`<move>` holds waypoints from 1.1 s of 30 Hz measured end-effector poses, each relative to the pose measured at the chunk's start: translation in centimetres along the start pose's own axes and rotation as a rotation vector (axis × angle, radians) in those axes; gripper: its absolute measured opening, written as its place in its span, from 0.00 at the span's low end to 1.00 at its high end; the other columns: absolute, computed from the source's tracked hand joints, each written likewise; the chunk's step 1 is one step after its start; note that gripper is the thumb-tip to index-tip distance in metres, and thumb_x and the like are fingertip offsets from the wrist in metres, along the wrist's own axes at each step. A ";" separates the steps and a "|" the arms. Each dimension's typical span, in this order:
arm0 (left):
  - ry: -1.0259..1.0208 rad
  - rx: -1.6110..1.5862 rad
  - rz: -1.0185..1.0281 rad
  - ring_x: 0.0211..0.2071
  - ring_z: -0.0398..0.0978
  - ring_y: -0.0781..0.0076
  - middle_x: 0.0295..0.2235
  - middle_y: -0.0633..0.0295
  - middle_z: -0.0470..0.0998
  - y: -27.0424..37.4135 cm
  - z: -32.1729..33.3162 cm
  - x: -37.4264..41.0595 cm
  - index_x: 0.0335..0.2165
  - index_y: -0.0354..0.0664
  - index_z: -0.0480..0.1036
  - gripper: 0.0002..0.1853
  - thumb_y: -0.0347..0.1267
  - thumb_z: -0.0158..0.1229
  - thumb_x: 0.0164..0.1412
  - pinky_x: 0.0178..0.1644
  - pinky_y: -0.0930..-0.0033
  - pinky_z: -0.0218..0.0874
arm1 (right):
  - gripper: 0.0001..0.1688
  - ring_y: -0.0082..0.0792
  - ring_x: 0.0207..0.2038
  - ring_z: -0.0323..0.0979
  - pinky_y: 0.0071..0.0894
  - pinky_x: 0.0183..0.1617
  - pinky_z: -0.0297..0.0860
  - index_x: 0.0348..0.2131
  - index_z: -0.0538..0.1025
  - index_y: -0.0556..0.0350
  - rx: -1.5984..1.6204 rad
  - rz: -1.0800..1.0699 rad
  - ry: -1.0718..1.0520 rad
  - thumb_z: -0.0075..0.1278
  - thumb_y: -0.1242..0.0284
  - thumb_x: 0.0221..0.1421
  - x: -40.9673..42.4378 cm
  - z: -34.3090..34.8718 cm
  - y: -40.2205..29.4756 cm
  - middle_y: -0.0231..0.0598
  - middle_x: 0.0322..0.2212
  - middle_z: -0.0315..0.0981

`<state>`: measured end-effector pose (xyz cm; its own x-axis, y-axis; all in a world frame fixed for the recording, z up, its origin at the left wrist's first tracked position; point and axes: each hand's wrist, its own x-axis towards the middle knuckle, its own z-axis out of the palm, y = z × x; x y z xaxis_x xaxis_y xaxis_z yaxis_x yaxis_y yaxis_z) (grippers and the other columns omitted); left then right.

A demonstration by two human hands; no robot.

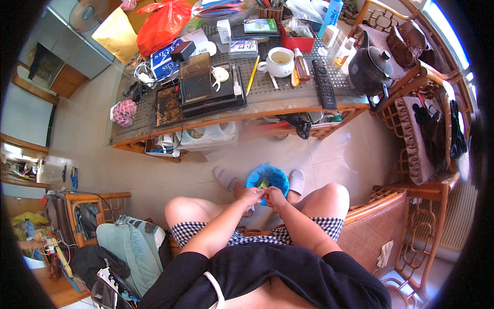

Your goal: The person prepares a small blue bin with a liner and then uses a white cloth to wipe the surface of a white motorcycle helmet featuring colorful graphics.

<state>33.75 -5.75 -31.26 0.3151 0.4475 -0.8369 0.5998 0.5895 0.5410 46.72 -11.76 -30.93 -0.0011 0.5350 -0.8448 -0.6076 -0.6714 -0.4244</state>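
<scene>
My left hand [251, 196] and my right hand [274, 196] meet fingertip to fingertip between my knees. Both are over the near part of a small waste bin [283, 174] lined with a blue bag, which stands on the floor between my feet. Whatever the fingers may pinch is too small to make out. Green and yellow litter [263, 184] shows inside the bin, just beyond the fingertips. Grey slippers [296, 180] are on my feet, one on each side of the bin.
Ahead stands a wooden-edged low table [270, 110] crowded with a white mug [281, 63], a remote control [324, 83], a pencil [252, 75], a dark kettle [368, 71] and a red plastic bag [164, 27]. Rattan chairs [405, 150] flank the right; a pale green cushion [125, 251] lies left.
</scene>
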 end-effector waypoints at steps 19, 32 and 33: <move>0.041 0.042 -0.064 0.20 0.68 0.77 0.24 0.65 0.75 -2.2 0.0 2.2 0.30 0.42 0.74 0.10 0.38 0.59 0.58 0.21 0.71 0.61 | 0.11 0.22 0.10 0.52 0.24 0.11 0.45 0.21 0.71 0.52 0.041 0.013 0.002 0.52 0.70 0.54 2.4 -1.1 1.9 0.29 0.10 0.57; -0.080 -0.139 -0.136 0.21 0.64 0.83 0.26 0.70 0.74 -1.8 -1.1 1.6 0.37 0.45 0.74 0.11 0.39 0.55 0.61 0.21 0.80 0.54 | 0.13 0.41 0.38 0.75 0.38 0.41 0.71 0.33 0.77 0.47 -1.353 -1.097 -0.062 0.50 0.75 0.42 5.9 -4.0 4.4 0.34 0.32 0.77; -0.068 -0.113 -0.133 0.21 0.64 0.83 0.26 0.70 0.75 -1.5 -1.2 1.5 0.38 0.45 0.74 0.12 0.39 0.55 0.61 0.22 0.80 0.54 | 0.11 0.39 0.35 0.74 0.36 0.37 0.71 0.32 0.77 0.47 -1.342 -1.144 -0.039 0.51 0.76 0.44 6.0 -4.1 4.5 0.33 0.30 0.77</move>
<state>32.50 -5.16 -33.22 0.2899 0.3163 -0.9033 0.5540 0.7142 0.4278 47.23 -13.69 -39.31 -0.1102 0.9931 0.0392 0.6947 0.1052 -0.7115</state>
